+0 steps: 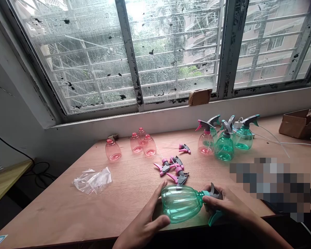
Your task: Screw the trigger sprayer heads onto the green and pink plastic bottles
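A clear green spray bottle lies on its side near the front edge of the wooden table. My left hand wraps around its body from the left. My right hand grips its grey and green trigger head at the bottle's neck. Just behind the bottle lie several loose pink and grey trigger heads.
Three empty pink bottles stand at the back left, a fourth beside them. Finished pink and green spray bottles cluster at the back right. A crumpled plastic bag lies left. A cardboard box sits far right.
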The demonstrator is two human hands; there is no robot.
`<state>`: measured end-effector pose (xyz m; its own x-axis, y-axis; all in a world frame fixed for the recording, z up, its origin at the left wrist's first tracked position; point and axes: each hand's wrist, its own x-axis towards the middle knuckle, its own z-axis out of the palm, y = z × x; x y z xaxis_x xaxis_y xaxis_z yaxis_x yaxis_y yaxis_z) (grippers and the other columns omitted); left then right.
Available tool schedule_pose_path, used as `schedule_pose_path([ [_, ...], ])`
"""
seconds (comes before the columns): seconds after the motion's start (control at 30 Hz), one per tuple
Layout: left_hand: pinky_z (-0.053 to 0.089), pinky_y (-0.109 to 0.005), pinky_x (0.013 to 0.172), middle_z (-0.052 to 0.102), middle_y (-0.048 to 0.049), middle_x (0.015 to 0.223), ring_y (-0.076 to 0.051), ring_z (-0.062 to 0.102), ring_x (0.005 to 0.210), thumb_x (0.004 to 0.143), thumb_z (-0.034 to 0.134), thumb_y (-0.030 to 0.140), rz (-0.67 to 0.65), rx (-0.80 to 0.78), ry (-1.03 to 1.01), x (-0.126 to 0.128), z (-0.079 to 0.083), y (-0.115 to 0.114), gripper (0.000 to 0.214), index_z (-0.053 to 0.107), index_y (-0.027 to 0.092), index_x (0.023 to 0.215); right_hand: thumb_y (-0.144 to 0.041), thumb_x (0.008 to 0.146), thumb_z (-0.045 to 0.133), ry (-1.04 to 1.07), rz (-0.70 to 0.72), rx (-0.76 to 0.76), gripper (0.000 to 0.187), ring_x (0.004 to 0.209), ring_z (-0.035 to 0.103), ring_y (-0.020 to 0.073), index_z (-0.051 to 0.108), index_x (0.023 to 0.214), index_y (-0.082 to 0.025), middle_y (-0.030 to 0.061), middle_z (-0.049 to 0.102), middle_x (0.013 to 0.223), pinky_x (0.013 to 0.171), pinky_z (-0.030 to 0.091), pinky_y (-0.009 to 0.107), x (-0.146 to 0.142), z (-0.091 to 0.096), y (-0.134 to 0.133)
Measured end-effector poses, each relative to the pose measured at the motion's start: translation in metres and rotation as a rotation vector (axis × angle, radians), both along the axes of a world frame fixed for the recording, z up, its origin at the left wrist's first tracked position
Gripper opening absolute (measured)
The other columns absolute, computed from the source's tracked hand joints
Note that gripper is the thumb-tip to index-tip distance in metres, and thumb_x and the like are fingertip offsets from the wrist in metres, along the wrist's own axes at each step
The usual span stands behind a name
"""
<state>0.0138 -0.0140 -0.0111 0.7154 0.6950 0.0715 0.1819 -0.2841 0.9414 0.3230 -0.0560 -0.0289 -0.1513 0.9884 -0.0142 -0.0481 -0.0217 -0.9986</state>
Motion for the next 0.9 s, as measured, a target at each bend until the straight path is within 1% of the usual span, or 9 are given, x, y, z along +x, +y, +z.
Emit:
schedule_pose_path([
  [0.1, 0.017, -0.046, 0.129, 0.021, 0.0004, 0.171, -0.027, 0.022, 0.157, 0.098, 0.059, 0.048, 0.018, -0.034, -0.004, 0.001, 0.003, -0.001, 0.072, 0.022, 0.038, 0.159, -0.049, 0.079, 0.082, -0.014, -0.005, -0.002, 0.038, 0.06, 0.063, 0.0162, 0.063, 0.082, -0.016, -0.0001, 0.071, 0.064, 0.06, 0.047, 0.027, 0.0, 0.001, -0.001],
  [0.23, 0.023, -0.043, 0.128, 0.022, 0.0039, 0.171, -0.026, 0.025, 0.156, 0.089, 0.075, 0.032, 0.007, -0.037, -0.024, 0.002, 0.003, -0.003, 0.087, 0.022, 0.044, 0.157, -0.049, 0.079, 0.081, -0.015, -0.026, 0.009, 0.038, 0.06, 0.063, 0.0162, 0.062, 0.082, -0.016, -0.0001, 0.072, 0.064, 0.06, 0.047, 0.027, 0.0, 0.001, -0.002],
  [0.37, 0.025, -0.043, 0.127, 0.027, 0.0018, 0.169, -0.027, 0.03, 0.154, 0.085, 0.079, 0.023, -0.023, -0.021, -0.057, 0.005, 0.004, -0.004, 0.095, 0.021, 0.043, 0.157, -0.049, 0.08, 0.08, -0.009, -0.01, 0.009, 0.038, 0.059, 0.063, 0.0159, 0.061, 0.083, -0.016, -0.0004, 0.072, 0.063, 0.059, 0.047, 0.026, 0.001, -0.001, -0.002],
  [0.43, 0.026, -0.043, 0.127, 0.028, 0.0005, 0.169, -0.027, 0.031, 0.153, 0.084, 0.08, 0.025, -0.044, -0.014, -0.083, 0.006, 0.006, -0.005, 0.096, 0.02, 0.042, 0.158, -0.049, 0.08, 0.08, -0.011, -0.011, 0.006, 0.038, 0.059, 0.063, 0.0161, 0.061, 0.084, -0.016, -0.0004, 0.072, 0.063, 0.06, 0.048, 0.027, 0.001, -0.002, -0.002],
  [0.53, 0.02, -0.044, 0.129, 0.024, 0.0007, 0.17, -0.029, 0.024, 0.156, 0.083, 0.082, 0.033, -0.04, 0.011, -0.061, 0.004, 0.008, -0.005, 0.097, 0.022, 0.042, 0.158, -0.049, 0.08, 0.08, -0.015, -0.014, 0.005, 0.038, 0.06, 0.063, 0.0159, 0.061, 0.084, -0.017, -0.0007, 0.072, 0.063, 0.06, 0.048, 0.027, 0.001, -0.001, -0.002],
  [0.63, 0.017, -0.048, 0.129, 0.023, -0.0007, 0.17, -0.03, 0.022, 0.156, 0.094, 0.065, 0.049, -0.016, 0.0, -0.039, 0.002, 0.008, -0.004, 0.076, 0.025, 0.039, 0.158, -0.051, 0.08, 0.08, -0.028, -0.014, 0.007, 0.039, 0.06, 0.063, 0.0164, 0.061, 0.083, -0.017, -0.0007, 0.071, 0.063, 0.061, 0.047, 0.028, 0.0, 0.001, -0.003],
  [0.7, 0.022, -0.048, 0.127, 0.025, -0.0015, 0.17, -0.031, 0.024, 0.155, 0.096, 0.059, 0.051, 0.002, -0.025, -0.047, 0.001, 0.005, -0.003, 0.07, 0.027, 0.038, 0.158, -0.051, 0.08, 0.08, -0.034, -0.012, 0.004, 0.039, 0.06, 0.063, 0.0172, 0.061, 0.084, -0.017, -0.0003, 0.071, 0.063, 0.061, 0.048, 0.029, -0.001, 0.003, -0.003],
  [0.83, 0.024, -0.047, 0.127, 0.031, -0.0011, 0.168, -0.032, 0.029, 0.154, 0.081, 0.083, 0.034, 0.006, -0.033, -0.032, 0.002, -0.001, -0.001, 0.097, 0.025, 0.041, 0.157, -0.052, 0.08, 0.079, -0.031, -0.015, 0.004, 0.039, 0.061, 0.064, 0.018, 0.061, 0.083, -0.017, 0.0004, 0.072, 0.064, 0.061, 0.048, 0.029, -0.002, 0.006, -0.003],
  [0.9, 0.021, -0.047, 0.128, 0.031, -0.0009, 0.167, -0.032, 0.027, 0.154, 0.076, 0.087, 0.025, 0.001, 0.0, -0.024, 0.003, -0.003, -0.001, 0.105, 0.023, 0.041, 0.158, -0.053, 0.08, 0.079, -0.033, -0.01, 0.002, 0.039, 0.061, 0.064, 0.0187, 0.061, 0.083, -0.018, 0.0011, 0.073, 0.064, 0.061, 0.048, 0.03, -0.002, 0.007, -0.002],
])
